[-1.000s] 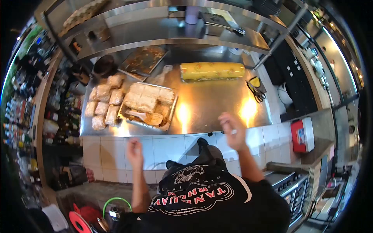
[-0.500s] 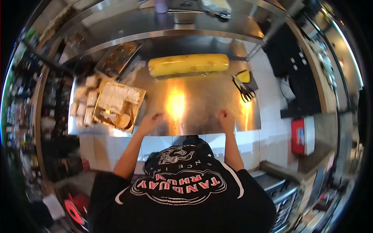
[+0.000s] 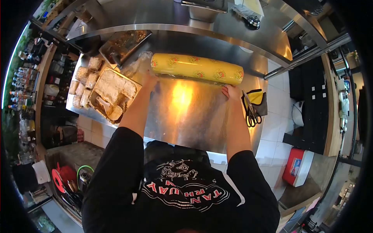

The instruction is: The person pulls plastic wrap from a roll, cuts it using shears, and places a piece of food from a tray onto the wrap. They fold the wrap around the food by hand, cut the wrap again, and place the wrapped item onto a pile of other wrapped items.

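A large yellow roll of plastic wrap (image 3: 196,68) with printed emblems lies across the far part of the steel table. A clear strip of film shows along its near edge. My left hand (image 3: 149,80) is at the roll's left end, its fingers blurred and partly hidden. By the near edge at the right end is my right hand (image 3: 232,92), fingers curled together; what they may pinch is too small to make out. Scissors (image 3: 251,110) with black handles rest on a yellow and grey cloth (image 3: 257,99), right of my right hand.
On the left, a tray (image 3: 136,82) of rice-like food holds a white paddle (image 3: 110,110), with several wrapped portions (image 3: 82,75) beside it. Behind stands a metal pan (image 3: 136,46) with food remains. A steel shelf (image 3: 163,27) overhangs the table's back. A red cooler (image 3: 297,166) sits right.
Both hands have moved forward from the table's near edge to the two ends of the plastic wrap roll. The view has shifted closer to the table.
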`<act>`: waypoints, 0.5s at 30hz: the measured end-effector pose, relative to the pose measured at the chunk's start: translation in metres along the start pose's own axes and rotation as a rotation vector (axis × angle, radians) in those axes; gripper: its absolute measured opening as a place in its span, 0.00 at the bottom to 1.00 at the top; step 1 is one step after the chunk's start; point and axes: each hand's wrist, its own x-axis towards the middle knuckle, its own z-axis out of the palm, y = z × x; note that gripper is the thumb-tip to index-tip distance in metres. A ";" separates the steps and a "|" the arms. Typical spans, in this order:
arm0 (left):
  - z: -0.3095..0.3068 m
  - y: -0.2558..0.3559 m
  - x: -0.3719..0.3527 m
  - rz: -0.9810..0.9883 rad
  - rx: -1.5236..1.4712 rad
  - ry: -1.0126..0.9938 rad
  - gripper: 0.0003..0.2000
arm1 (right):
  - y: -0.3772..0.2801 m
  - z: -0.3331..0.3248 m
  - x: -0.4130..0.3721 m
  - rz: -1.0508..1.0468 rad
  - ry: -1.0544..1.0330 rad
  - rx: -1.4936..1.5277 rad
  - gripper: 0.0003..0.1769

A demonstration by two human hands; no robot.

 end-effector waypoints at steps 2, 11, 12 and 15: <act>0.020 -0.019 0.030 0.000 -0.124 0.050 0.26 | 0.002 0.005 0.004 0.133 0.185 0.109 0.11; 0.024 -0.003 0.040 -0.323 -0.146 -0.346 0.09 | -0.006 -0.011 0.001 0.129 -0.044 0.215 0.07; 0.025 -0.006 0.043 -0.380 -0.257 -0.343 0.07 | -0.007 -0.014 0.004 0.128 -0.043 0.217 0.07; 0.016 0.010 0.035 -0.442 -0.462 -0.381 0.06 | -0.020 -0.016 -0.002 0.177 -0.008 0.198 0.06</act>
